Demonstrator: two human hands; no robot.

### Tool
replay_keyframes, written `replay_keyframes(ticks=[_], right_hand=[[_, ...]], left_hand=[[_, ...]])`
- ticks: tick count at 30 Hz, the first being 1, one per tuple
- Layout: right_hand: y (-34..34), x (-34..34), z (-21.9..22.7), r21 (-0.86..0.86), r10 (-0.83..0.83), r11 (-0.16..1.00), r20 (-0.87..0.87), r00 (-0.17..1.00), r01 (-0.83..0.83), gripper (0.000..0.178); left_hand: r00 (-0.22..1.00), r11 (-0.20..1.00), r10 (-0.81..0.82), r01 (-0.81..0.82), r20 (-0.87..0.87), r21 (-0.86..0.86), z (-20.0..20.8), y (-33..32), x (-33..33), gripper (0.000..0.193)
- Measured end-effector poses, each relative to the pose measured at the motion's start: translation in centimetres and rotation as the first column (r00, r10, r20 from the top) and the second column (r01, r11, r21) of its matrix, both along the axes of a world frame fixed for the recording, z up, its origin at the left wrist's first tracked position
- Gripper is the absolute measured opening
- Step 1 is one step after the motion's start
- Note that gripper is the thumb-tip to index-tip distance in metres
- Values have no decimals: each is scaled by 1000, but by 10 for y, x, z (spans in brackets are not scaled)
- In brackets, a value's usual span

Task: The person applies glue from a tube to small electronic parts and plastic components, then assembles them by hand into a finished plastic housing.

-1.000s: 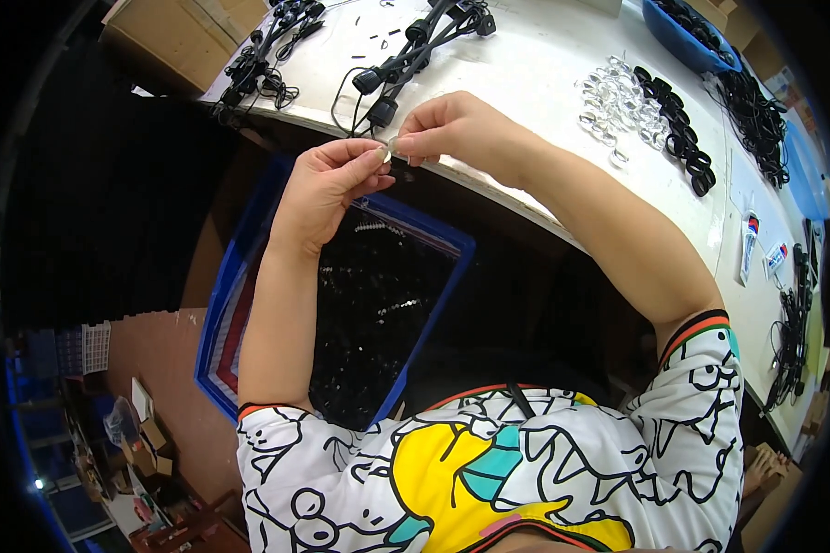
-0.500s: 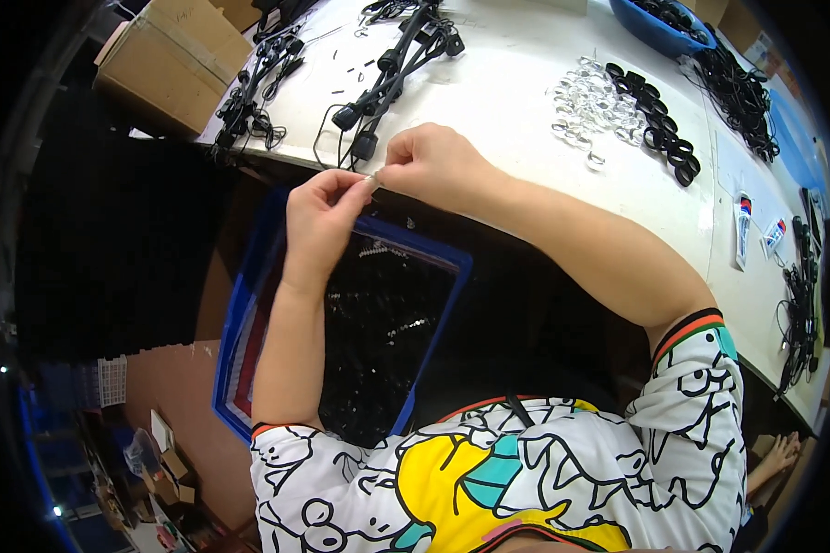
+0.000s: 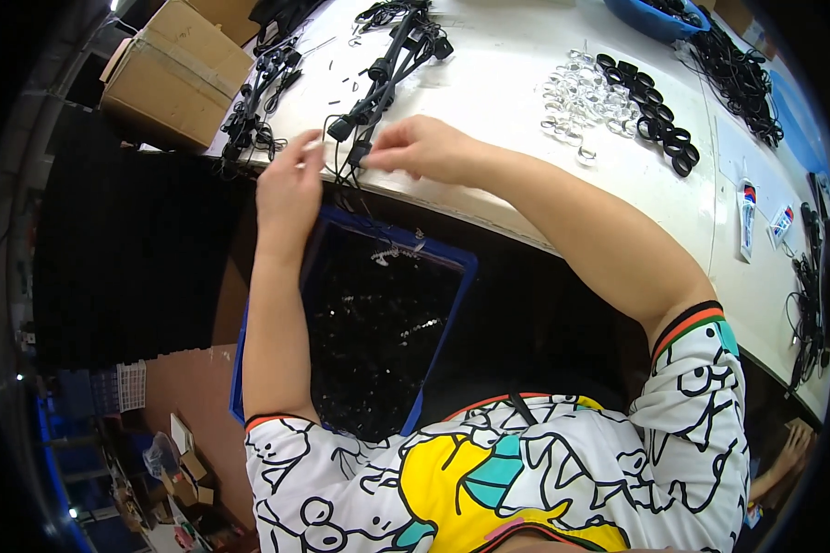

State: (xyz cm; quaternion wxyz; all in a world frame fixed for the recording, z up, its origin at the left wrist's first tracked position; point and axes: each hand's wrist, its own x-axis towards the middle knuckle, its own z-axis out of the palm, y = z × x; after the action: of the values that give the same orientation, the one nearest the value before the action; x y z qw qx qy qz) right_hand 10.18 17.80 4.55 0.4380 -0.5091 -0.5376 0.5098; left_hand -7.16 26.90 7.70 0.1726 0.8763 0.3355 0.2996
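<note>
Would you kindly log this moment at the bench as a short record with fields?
Left hand: at the table edge, pinching a small pale piece
Right hand: fingers on the black cable bundle
Table: white, bears clear rings and black rings
Below the hands: blue tray of small black parts
Far left: cardboard box

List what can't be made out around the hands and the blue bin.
- Head view: what the left hand pinches; too small, fingers cover it.
- Right hand fingertips' grip on the black cable bundle; hidden by the hand.
- Blue bin contents; dark, glinting, too fine to tell.
- Bin's near end; hidden by the shirt.
</note>
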Motion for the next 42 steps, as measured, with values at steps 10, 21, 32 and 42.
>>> replay_keyframes(ticks=[10,21,32,42], right_hand=[[2,5,-26,701,-573,691,380,726,179,32],[-3,9,-35,526,-400,849,709,580,-57,12],[1,13,-33,437,-344,899,661,667,31,16],[-60,-9,52,965,-692,260,170,701,22,26]], left_hand=[[981,963,-124,156,-151,219,-22,-29,21,12],[940,909,74,74,-334,410,-39,-4,38,29],[749,530,190,466,634,-709,8,7,37,25],[638,550,18,637,770,-541,69,-29,-26,29]])
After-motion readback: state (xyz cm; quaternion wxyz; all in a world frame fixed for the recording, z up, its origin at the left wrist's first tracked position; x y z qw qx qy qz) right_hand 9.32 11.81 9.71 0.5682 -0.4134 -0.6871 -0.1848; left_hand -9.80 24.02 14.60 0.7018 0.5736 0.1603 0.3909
